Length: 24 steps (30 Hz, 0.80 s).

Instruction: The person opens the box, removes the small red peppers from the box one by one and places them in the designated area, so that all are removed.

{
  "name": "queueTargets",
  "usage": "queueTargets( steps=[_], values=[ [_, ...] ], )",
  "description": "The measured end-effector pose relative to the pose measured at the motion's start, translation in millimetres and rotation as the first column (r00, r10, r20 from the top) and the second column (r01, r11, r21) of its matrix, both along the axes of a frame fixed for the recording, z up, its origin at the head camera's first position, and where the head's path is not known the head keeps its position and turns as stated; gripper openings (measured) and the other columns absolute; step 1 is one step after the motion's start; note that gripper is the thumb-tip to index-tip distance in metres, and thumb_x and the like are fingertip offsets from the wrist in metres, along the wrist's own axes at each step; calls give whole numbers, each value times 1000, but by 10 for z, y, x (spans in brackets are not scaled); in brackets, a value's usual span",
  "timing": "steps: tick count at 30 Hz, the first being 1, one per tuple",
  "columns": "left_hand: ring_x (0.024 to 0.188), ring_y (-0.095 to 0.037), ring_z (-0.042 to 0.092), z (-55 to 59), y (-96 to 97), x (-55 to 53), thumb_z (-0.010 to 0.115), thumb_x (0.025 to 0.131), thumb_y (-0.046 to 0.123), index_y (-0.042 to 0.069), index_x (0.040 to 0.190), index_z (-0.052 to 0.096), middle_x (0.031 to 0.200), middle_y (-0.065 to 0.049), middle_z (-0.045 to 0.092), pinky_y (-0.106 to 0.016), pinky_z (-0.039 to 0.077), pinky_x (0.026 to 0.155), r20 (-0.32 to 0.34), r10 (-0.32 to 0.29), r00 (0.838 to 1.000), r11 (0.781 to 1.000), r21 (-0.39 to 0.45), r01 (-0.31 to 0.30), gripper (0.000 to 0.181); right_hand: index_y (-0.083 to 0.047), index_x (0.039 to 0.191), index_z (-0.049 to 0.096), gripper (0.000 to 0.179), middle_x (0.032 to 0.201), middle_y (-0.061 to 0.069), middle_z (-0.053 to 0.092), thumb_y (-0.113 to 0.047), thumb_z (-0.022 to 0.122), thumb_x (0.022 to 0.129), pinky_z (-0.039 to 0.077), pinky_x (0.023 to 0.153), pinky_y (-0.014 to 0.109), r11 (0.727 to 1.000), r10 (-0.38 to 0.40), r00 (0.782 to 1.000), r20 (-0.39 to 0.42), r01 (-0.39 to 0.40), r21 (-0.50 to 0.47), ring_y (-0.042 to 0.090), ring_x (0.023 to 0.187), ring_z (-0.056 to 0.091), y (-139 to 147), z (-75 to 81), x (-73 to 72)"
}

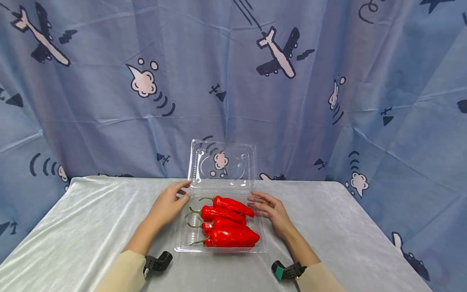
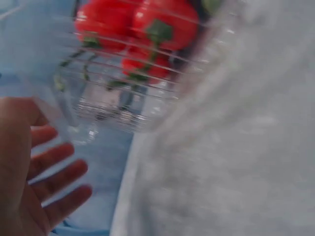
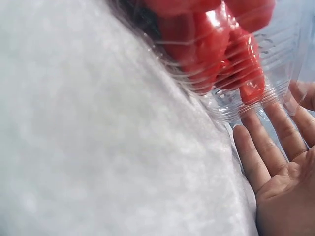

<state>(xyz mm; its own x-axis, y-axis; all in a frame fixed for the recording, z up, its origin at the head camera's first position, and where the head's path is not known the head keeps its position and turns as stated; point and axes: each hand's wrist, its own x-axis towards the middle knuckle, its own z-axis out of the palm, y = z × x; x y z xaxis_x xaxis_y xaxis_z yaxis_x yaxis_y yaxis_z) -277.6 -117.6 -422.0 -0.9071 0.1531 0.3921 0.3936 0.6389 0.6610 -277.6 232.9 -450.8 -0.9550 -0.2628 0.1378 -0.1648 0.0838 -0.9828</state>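
Observation:
A clear plastic clamshell box sits on the table with its lid raised upright at the back. Several shiny red peppers with green stems lie inside it, stems toward the left. My left hand is at the box's back left corner, fingertips right at the hinge side, its fingers loosely spread in the left wrist view. On the opposite side, my right hand has relaxed fingers along the box's back right wall. The right wrist view shows its fingertips against the ribbed plastic, beside the pepper tips.
A pale cloth covers the table. Behind and at both sides hangs a blue curtain printed with planes and clouds. Each wrist wears a black strap device, one at the left and one at the right.

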Motion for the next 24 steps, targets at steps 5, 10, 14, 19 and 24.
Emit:
queueTargets(
  steps=[5, 10, 14, 19, 24],
  values=[
    [117, -33, 65, 141, -4, 46, 64, 96, 26, 9, 133, 65, 134, -13, 65, -53, 53, 95, -32, 112, 993, 991, -75, -115, 41, 2, 146, 48, 49, 139, 20, 63, -16, 56, 101, 59, 90, 25, 999, -27, 999, 24, 26, 21, 4, 109, 71, -12, 6, 9],
    [120, -34, 64, 251, 32, 93, 63, 97, 27, 10, 130, 67, 134, -13, 65, -54, 52, 99, -44, 120, 992, 990, -74, -123, 38, 2, 146, 48, 50, 136, 16, 66, -17, 56, 101, 59, 90, 24, 999, -35, 999, 25, 35, 20, 5, 109, 72, -19, 21, 12],
    [117, -33, 65, 340, 109, 142, 64, 96, 26, 9, 127, 69, 131, -13, 67, -53, 53, 97, -48, 97, 994, 992, -82, -101, 36, 2, 146, 49, 50, 135, 15, 67, -17, 57, 101, 59, 89, 24, 999, -41, 999, 23, 40, 19, 5, 108, 72, -16, 18, 9],
    [112, -30, 66, 407, 210, 207, 64, 95, 27, 12, 126, 70, 128, -10, 69, -51, 54, 93, -31, 60, 998, 994, -92, -63, 35, 2, 145, 49, 50, 135, 17, 67, -17, 57, 100, 59, 89, 24, 998, -53, 998, 26, 52, 32, 5, 107, 72, -17, 10, 6],
    [113, -29, 67, 426, 298, 250, 67, 94, 26, 11, 126, 70, 128, -9, 69, -50, 55, 94, -18, 15, 1000, 995, -98, -17, 35, 0, 145, 50, 49, 135, 17, 66, -18, 58, 100, 59, 89, 24, 998, -60, 998, 31, 59, 36, 4, 107, 72, -25, 14, 9]
  ],
)
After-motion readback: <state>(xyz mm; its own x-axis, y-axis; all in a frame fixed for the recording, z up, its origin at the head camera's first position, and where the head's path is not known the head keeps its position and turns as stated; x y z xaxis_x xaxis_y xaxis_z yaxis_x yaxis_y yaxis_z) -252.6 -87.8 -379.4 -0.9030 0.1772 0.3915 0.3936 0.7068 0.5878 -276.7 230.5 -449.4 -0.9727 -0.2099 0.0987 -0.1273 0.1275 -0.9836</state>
